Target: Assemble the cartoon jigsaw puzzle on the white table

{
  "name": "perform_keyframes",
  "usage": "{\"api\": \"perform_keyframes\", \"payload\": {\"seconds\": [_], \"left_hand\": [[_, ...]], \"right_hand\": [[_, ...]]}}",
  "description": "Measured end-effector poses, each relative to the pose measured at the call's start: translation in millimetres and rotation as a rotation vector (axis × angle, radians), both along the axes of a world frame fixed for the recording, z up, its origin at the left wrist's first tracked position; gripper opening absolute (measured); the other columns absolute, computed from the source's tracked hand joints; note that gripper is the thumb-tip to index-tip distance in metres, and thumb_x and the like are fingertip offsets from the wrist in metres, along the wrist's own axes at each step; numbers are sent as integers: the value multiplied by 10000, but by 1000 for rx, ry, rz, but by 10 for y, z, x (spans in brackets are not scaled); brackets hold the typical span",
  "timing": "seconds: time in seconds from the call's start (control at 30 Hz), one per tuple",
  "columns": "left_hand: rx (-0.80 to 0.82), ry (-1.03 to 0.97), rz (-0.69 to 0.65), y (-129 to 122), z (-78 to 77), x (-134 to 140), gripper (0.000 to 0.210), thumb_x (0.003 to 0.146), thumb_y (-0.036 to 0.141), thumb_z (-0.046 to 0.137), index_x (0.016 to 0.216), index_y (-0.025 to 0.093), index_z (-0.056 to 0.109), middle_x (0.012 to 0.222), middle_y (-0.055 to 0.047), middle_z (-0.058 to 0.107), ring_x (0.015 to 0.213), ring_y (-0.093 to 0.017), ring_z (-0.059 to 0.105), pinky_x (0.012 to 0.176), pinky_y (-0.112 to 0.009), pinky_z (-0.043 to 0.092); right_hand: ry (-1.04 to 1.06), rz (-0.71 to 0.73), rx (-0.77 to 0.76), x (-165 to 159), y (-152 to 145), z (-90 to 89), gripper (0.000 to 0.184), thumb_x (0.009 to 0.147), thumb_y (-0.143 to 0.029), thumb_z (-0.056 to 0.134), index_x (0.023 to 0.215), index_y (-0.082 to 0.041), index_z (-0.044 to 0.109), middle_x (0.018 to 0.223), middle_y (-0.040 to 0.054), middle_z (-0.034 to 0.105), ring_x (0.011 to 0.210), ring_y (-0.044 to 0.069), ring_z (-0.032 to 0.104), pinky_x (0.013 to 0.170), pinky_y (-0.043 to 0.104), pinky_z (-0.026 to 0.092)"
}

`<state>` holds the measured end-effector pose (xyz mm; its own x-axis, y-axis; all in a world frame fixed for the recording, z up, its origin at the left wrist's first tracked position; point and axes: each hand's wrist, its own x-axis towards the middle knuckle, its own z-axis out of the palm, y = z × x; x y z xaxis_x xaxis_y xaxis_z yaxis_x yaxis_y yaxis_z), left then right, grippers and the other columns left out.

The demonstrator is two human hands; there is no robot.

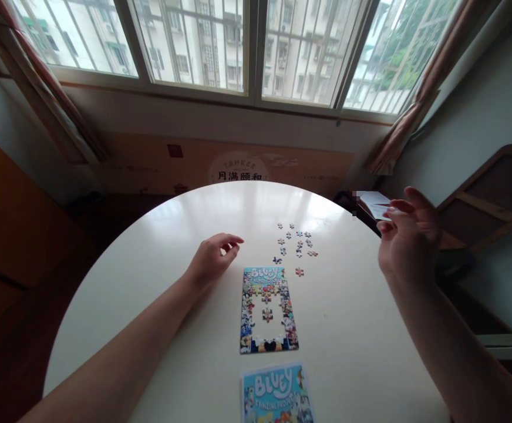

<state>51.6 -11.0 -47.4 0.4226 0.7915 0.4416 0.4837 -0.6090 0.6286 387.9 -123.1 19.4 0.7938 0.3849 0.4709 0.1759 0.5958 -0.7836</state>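
Note:
My left hand (pixel 214 254) rests on the white round table, beside the upper left of a partly assembled jigsaw puzzle (pixel 246 320). Its fingers bend loosely, with a gap between thumb and forefinger and nothing visible in them. Raised over the table's right edge, my right hand (pixel 411 241) has its fingers apart and partly curled; no object shows in it. The puzzle's colourful border is joined, while the bare middle holds a small joined piece group (pixel 267 315). Several loose puzzle pieces (pixel 299 271) lie scattered beyond its upper right.
A blue "Bluey" picture sheet (pixel 278 390) lies on the table (pixel 348 352) near my body. White papers (pixel 373 202) are behind my right hand, past the table edge. Barred windows (pixel 203 47), curtains (pixel 44 88) and an orange printed board (pixel 150 161) stand beyond the table.

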Motion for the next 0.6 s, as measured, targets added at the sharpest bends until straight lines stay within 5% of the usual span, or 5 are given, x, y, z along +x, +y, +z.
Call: {"api": "perform_keyframes", "payload": {"seconds": [0.13,0.23,0.4,0.6], "left_hand": [[-4,-13,32,-7,22,-8,213,846,281,565,917,214,755,899,-53,758,707,-163,663,604,-265,543],[-25,-9,40,-15,29,-14,218,846,287,562,914,215,756,913,-56,759,715,-170,667,611,-273,544],[-46,-4,61,-23,39,-19,224,841,289,560,906,216,761,927,-57,763,727,-178,669,615,-279,541],[-50,-6,82,-17,34,-13,217,840,302,565,893,226,762,921,-48,765,728,-181,670,606,-279,540]], "right_hand": [[90,74,13,171,285,189,456,601,-155,708,1048,-244,712,885,-24,598,710,80,541,502,163,349],[235,102,-95,347,627,167,498,632,-164,643,1121,-263,652,875,-42,576,649,61,517,495,158,366],[245,200,-471,503,1031,-212,398,725,-215,582,1120,-262,570,682,-83,481,507,68,460,460,172,366],[-121,516,-901,498,925,-628,257,664,-227,817,890,-140,729,701,47,684,591,148,635,516,251,498]]}}
